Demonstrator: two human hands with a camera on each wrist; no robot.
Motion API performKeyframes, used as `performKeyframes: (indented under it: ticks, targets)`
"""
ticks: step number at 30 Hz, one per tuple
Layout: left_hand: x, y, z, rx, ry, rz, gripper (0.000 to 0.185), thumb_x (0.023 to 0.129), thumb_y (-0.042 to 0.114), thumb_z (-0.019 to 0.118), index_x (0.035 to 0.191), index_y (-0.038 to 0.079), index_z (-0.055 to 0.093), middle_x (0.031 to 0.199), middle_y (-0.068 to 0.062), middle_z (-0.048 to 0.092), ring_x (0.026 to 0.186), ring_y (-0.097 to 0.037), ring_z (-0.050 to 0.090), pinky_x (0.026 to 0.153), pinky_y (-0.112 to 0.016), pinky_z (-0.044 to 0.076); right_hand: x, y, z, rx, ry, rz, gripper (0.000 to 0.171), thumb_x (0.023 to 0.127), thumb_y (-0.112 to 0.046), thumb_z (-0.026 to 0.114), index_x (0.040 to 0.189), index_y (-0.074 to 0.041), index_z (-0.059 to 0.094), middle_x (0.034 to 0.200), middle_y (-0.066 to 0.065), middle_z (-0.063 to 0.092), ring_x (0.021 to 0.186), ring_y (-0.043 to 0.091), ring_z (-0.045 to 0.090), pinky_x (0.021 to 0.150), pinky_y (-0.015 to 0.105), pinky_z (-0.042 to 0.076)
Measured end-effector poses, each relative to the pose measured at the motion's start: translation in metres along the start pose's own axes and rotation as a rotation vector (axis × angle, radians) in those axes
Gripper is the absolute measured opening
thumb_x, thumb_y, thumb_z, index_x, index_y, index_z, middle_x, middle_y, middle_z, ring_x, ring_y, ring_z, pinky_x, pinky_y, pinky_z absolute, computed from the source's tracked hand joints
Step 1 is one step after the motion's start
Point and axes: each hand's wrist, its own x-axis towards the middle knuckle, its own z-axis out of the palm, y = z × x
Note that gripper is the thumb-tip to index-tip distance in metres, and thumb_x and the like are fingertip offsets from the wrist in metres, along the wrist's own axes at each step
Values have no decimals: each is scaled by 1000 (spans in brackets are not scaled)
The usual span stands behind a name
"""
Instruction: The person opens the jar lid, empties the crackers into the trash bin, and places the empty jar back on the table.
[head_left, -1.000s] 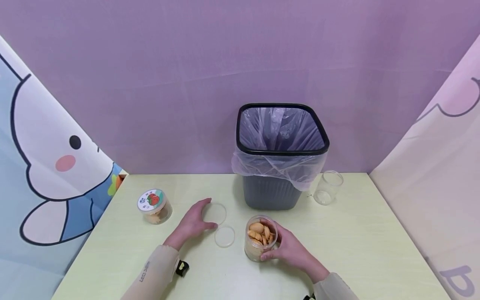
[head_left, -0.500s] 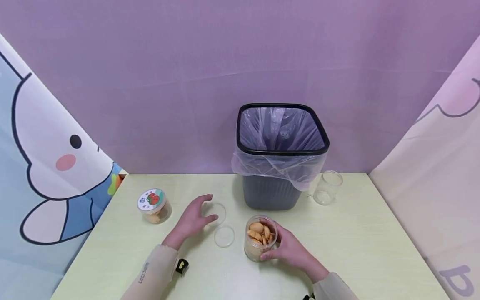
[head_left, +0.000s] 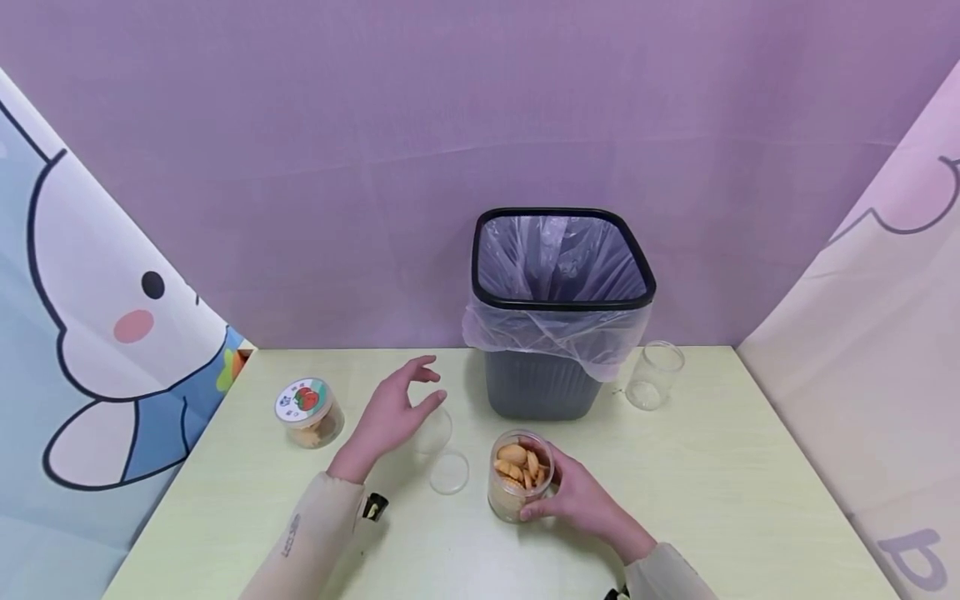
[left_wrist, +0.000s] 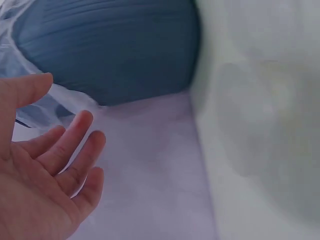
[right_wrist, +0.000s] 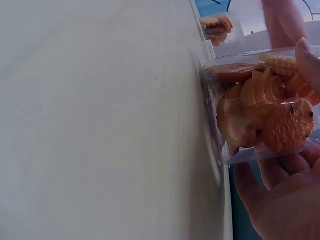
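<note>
A clear, round plastic jar point(head_left: 501, 502) with straight sides and a smooth circular rim stands upright on the pale yellow-green surface point(head_left: 712, 483), in front of the dark grey ribbed plastic bin point(head_left: 538, 387). Its top is uncovered, and golden-brown biscuits point(head_left: 516, 460) fill much of it, lying at mixed angles. The right wrist view shows several kinds through the see-through wall: pale, curved, shell-like pieces, one with a ridged edge, and a browner, rough-textured one bearing small dark specks. Lower down, in the head view, the wall looks hazy beige.

The right hand point(head_left: 581, 502) has its grip curled round this jar, thumb on the near side. The left hand point(head_left: 388, 418) is to the left of the bin, its grip relaxed and spread, with fingers slightly bent and thumb apart. Two thin, translucent round discs point(head_left: 448, 472) lie to the front left of the bin. Farther left of it sits a squat clear tub point(head_left: 322, 427) with a printed lid point(head_left: 303, 400); a clear, colourless cylinder point(head_left: 649, 385) stands just right of the bin.
</note>
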Motion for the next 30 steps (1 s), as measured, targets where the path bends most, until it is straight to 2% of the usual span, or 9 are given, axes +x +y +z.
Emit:
performKeyframes:
  ticks: [5, 12, 15, 20, 26, 30]
  targets:
    - [12, 24, -9, -10, 18, 72, 56, 96, 28, 68, 144, 7, 47, 103, 6, 71, 98, -16, 67, 90, -43, 50, 0, 0, 0, 2, 1, -15, 98, 67, -20, 91, 151, -12, 41, 145, 10, 51, 132, 27, 49, 108, 24, 35]
    - [28, 59, -20, 8, 28, 151, 71, 97, 31, 65, 155, 6, 32, 98, 7, 72, 88, -12, 68, 77, -37, 52, -1, 1, 0, 4, 0, -19, 96, 69, -19, 91, 150, -12, 41, 145, 10, 51, 132, 27, 47, 108, 22, 34]
    - [34, 70, -23, -6, 30, 166, 76, 99, 34, 63, 158, 8, 23, 95, 8, 73, 88, -10, 68, 79, -39, 53, -1, 0, 0, 9, 0, -9, 96, 68, -19, 91, 150, -14, 42, 145, 8, 51, 132, 26, 48, 109, 23, 34]
    - [44, 86, -26, -62, 19, 165, 77, 101, 43, 56, 161, 16, 15, 93, 9, 74, 85, -9, 70, 86, -41, 53, -1, -1, 0, 12, 10, 35, 100, 64, -19, 93, 150, -18, 42, 144, 2, 52, 131, 22, 49, 109, 25, 35]
    - [57, 101, -27, -154, -35, 168, 72, 104, 45, 47, 161, 21, 11, 84, 3, 75, 71, -12, 70, 75, -37, 54, -1, 0, 0, 7, 14, 34, 100, 64, -20, 93, 150, -19, 43, 143, 1, 52, 131, 21, 49, 109, 25, 35]
    - [63, 110, -26, -188, -65, 112, 73, 103, 53, 42, 161, 24, 8, 82, 3, 75, 66, -9, 68, 76, -36, 54, 0, 0, 1, 8, 10, 26, 99, 64, -20, 93, 149, -20, 44, 143, 0, 53, 131, 21, 49, 109, 25, 35]
